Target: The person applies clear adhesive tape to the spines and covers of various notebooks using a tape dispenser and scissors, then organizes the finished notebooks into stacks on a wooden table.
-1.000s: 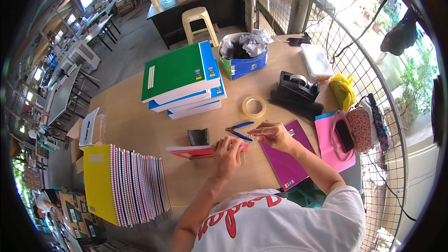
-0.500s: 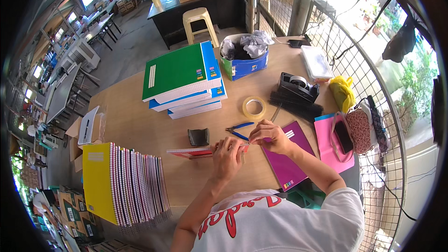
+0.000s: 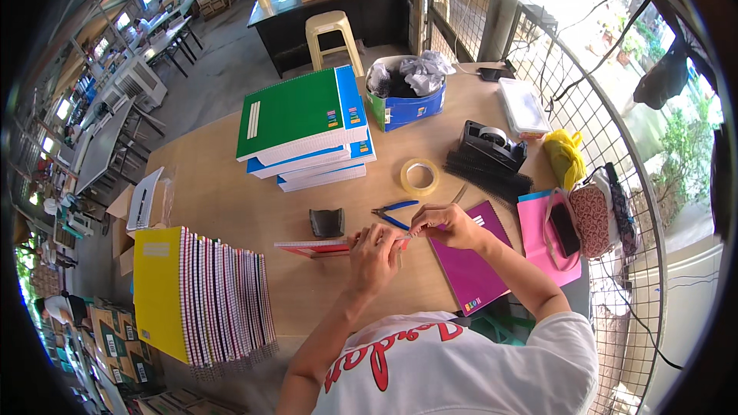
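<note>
A thin red notebook [image 3: 319, 247] lies on the wooden table [image 3: 231, 200] in front of me. My left hand [image 3: 374, 255] rests on its right end and holds it down. My right hand [image 3: 446, 224] pinches something small at that same end; what it pinches is too small to tell. Blue-handled pliers [image 3: 393, 214] lie just beyond my hands. A purple notebook [image 3: 469, 265] sits under my right forearm.
A row of spiral notebooks with a yellow cover [image 3: 196, 296] stands at the near left. Stacked green and blue books [image 3: 304, 127], a tape roll [image 3: 420, 177], a black tape dispenser [image 3: 492, 146], a blue box [image 3: 406, 96] and a small black clip [image 3: 327, 222] lie further back.
Both hands have stayed at the right end of the red notebook, with only small shifts of the fingers.
</note>
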Action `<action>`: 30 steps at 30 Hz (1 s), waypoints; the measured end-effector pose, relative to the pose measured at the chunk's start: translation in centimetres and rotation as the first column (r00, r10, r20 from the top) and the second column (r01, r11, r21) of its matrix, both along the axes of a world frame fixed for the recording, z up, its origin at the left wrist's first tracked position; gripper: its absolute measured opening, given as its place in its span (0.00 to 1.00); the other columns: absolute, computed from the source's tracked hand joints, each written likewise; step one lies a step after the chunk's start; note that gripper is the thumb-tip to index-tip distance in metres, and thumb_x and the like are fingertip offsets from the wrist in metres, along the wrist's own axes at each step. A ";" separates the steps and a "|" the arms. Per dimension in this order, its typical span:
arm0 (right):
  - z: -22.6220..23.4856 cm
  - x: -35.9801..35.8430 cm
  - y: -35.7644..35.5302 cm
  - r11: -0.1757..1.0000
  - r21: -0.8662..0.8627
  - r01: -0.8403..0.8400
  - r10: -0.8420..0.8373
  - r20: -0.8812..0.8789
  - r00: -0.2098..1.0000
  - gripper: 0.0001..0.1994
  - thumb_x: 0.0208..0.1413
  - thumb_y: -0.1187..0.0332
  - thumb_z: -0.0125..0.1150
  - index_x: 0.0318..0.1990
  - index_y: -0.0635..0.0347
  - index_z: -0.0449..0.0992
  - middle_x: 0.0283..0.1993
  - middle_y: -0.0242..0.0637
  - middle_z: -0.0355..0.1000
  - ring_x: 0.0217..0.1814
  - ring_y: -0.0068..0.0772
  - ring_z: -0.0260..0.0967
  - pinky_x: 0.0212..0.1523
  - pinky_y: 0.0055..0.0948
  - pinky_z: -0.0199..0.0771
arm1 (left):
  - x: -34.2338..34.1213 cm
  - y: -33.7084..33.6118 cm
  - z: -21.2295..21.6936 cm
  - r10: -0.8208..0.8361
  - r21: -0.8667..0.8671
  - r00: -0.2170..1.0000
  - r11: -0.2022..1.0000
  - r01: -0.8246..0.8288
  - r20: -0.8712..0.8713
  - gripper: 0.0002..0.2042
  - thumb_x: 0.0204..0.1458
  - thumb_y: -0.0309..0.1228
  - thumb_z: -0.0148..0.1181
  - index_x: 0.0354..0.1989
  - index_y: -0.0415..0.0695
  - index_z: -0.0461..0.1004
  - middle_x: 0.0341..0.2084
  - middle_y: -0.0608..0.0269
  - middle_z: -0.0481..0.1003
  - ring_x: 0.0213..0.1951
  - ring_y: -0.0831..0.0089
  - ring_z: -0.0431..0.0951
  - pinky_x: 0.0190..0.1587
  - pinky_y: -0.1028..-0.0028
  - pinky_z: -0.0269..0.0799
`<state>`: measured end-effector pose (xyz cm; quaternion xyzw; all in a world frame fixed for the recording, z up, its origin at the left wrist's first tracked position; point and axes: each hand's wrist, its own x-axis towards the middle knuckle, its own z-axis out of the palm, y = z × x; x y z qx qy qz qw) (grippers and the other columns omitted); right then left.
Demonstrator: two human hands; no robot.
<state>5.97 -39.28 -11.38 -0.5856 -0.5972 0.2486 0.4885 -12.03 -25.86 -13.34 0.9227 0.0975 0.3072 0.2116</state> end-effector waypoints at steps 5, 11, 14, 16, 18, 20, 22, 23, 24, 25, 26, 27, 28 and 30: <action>-0.2 -0.3 -0.1 0.989 -0.143 0.018 -0.012 0.044 0.999 0.12 0.50 0.82 0.64 0.43 0.66 0.77 0.41 0.45 0.76 0.45 0.42 0.76 0.40 0.36 0.77 | 0.3 -0.1 0.3 0.031 -0.046 1.000 0.998 -0.030 0.001 0.05 0.53 0.29 0.63 0.37 0.49 0.75 0.32 0.65 0.73 0.37 0.61 0.75 0.45 0.61 0.62; 1.2 -1.8 -0.1 0.994 -0.050 0.094 -0.080 0.223 0.971 0.09 0.52 0.79 0.63 0.42 0.65 0.76 0.41 0.44 0.73 0.43 0.51 0.75 0.38 0.41 0.76 | -0.2 0.3 0.0 0.013 -0.030 0.999 0.999 -0.014 -0.048 0.09 0.49 0.26 0.64 0.38 0.48 0.75 0.33 0.64 0.73 0.39 0.61 0.76 0.45 0.61 0.63; 0.7 -2.4 -0.4 0.987 -0.075 0.144 -0.118 0.284 0.952 0.09 0.53 0.74 0.65 0.41 0.63 0.77 0.42 0.42 0.73 0.43 0.51 0.74 0.38 0.43 0.76 | -0.1 0.3 -0.1 -0.014 -0.015 0.999 1.000 0.014 -0.031 0.09 0.48 0.25 0.64 0.38 0.48 0.75 0.33 0.64 0.73 0.38 0.61 0.76 0.45 0.61 0.64; 0.5 -2.7 -0.4 0.968 -0.115 0.225 -0.184 0.291 0.939 0.09 0.53 0.71 0.66 0.41 0.61 0.77 0.43 0.41 0.74 0.44 0.51 0.75 0.38 0.43 0.76 | -0.1 0.4 -0.2 -0.008 -0.008 1.000 1.000 0.008 -0.014 0.08 0.49 0.26 0.64 0.38 0.48 0.75 0.32 0.64 0.73 0.37 0.60 0.76 0.44 0.61 0.64; 0.2 -2.6 -0.4 0.984 -0.050 0.174 -0.122 0.522 0.844 0.13 0.53 0.65 0.68 0.44 0.58 0.79 0.49 0.41 0.74 0.45 0.49 0.74 0.40 0.42 0.77 | -0.2 0.6 -0.5 -0.049 -0.024 0.999 0.999 0.048 -0.018 0.08 0.50 0.26 0.64 0.38 0.48 0.75 0.31 0.64 0.73 0.36 0.60 0.76 0.43 0.61 0.64; 0.9 -2.7 -0.6 0.987 -0.079 0.142 -0.088 0.476 0.875 0.16 0.53 0.61 0.68 0.47 0.57 0.78 0.51 0.41 0.74 0.46 0.48 0.74 0.42 0.41 0.77 | -0.6 1.0 -0.8 -0.073 -0.032 0.997 0.997 0.072 -0.030 0.08 0.50 0.28 0.65 0.38 0.49 0.75 0.32 0.65 0.73 0.36 0.61 0.76 0.43 0.61 0.64; 2.1 -2.6 -0.3 0.988 -0.058 0.143 -0.112 0.362 0.926 0.21 0.54 0.56 0.69 0.52 0.56 0.78 0.53 0.42 0.73 0.48 0.46 0.74 0.45 0.39 0.77 | -1.2 1.2 -1.0 -0.087 -0.042 0.995 0.996 0.085 -0.046 0.08 0.50 0.29 0.65 0.38 0.49 0.75 0.32 0.65 0.74 0.37 0.62 0.76 0.43 0.62 0.63; 2.7 -1.9 0.2 0.983 -0.008 0.183 -0.173 0.293 0.940 0.24 0.54 0.53 0.69 0.54 0.57 0.77 0.53 0.44 0.73 0.49 0.46 0.74 0.46 0.38 0.77 | -1.5 1.2 -1.0 -0.104 -0.074 0.995 0.992 0.103 -0.011 0.09 0.50 0.31 0.65 0.39 0.51 0.75 0.34 0.67 0.74 0.37 0.64 0.76 0.43 0.62 0.62; 2.9 -1.0 1.0 0.955 -0.109 0.275 -0.262 0.119 0.958 0.29 0.55 0.49 0.67 0.58 0.59 0.74 0.55 0.47 0.72 0.51 0.46 0.74 0.47 0.38 0.76 | -1.6 1.2 -0.6 -0.119 -0.102 0.993 0.987 0.121 0.023 0.10 0.49 0.32 0.66 0.40 0.53 0.75 0.35 0.68 0.74 0.37 0.66 0.76 0.43 0.62 0.62; 3.3 0.0 2.2 0.923 -0.208 0.322 -0.304 0.118 0.945 0.31 0.56 0.48 0.66 0.60 0.60 0.71 0.55 0.52 0.72 0.48 0.45 0.76 0.47 0.40 0.76 | -1.8 0.9 0.0 -0.110 -0.095 0.994 0.989 0.112 0.019 0.10 0.49 0.32 0.66 0.40 0.53 0.75 0.35 0.68 0.74 0.37 0.66 0.76 0.43 0.62 0.62; 2.6 0.3 3.7 0.909 -0.294 0.294 -0.249 0.181 0.951 0.31 0.58 0.45 0.62 0.60 0.60 0.70 0.54 0.54 0.72 0.45 0.45 0.77 0.46 0.40 0.77 | -1.7 0.2 1.1 -0.149 -0.061 0.989 0.987 0.148 -0.012 0.08 0.50 0.36 0.66 0.38 0.54 0.76 0.37 0.70 0.75 0.38 0.67 0.76 0.44 0.62 0.60; 1.4 0.4 5.7 0.885 -0.378 0.271 -0.188 0.243 0.952 0.32 0.60 0.43 0.59 0.60 0.61 0.70 0.53 0.56 0.72 0.42 0.45 0.78 0.45 0.41 0.77 | -1.5 -0.4 1.7 -0.187 -0.027 0.982 0.982 0.186 -0.040 0.08 0.51 0.39 0.67 0.36 0.55 0.76 0.39 0.72 0.76 0.39 0.68 0.76 0.45 0.61 0.59; 0.9 0.1 8.7 0.800 -0.574 0.172 -0.095 0.162 0.982 0.35 0.61 0.38 0.54 0.60 0.63 0.69 0.51 0.56 0.72 0.39 0.45 0.78 0.43 0.43 0.78 | -1.4 -0.7 0.4 -0.159 -0.015 0.986 0.987 0.159 -0.057 0.07 0.52 0.41 0.66 0.36 0.56 0.77 0.38 0.73 0.75 0.40 0.69 0.75 0.45 0.59 0.58; -0.8 -1.8 15.4 0.594 -0.804 0.025 0.005 0.035 0.999 0.44 0.58 0.29 0.46 0.60 0.67 0.66 0.49 0.58 0.72 0.34 0.46 0.79 0.40 0.45 0.79 | -1.5 -0.9 -0.1 -0.114 -0.020 0.992 0.993 0.113 -0.047 0.07 0.52 0.41 0.66 0.35 0.56 0.77 0.38 0.73 0.75 0.40 0.69 0.75 0.44 0.59 0.58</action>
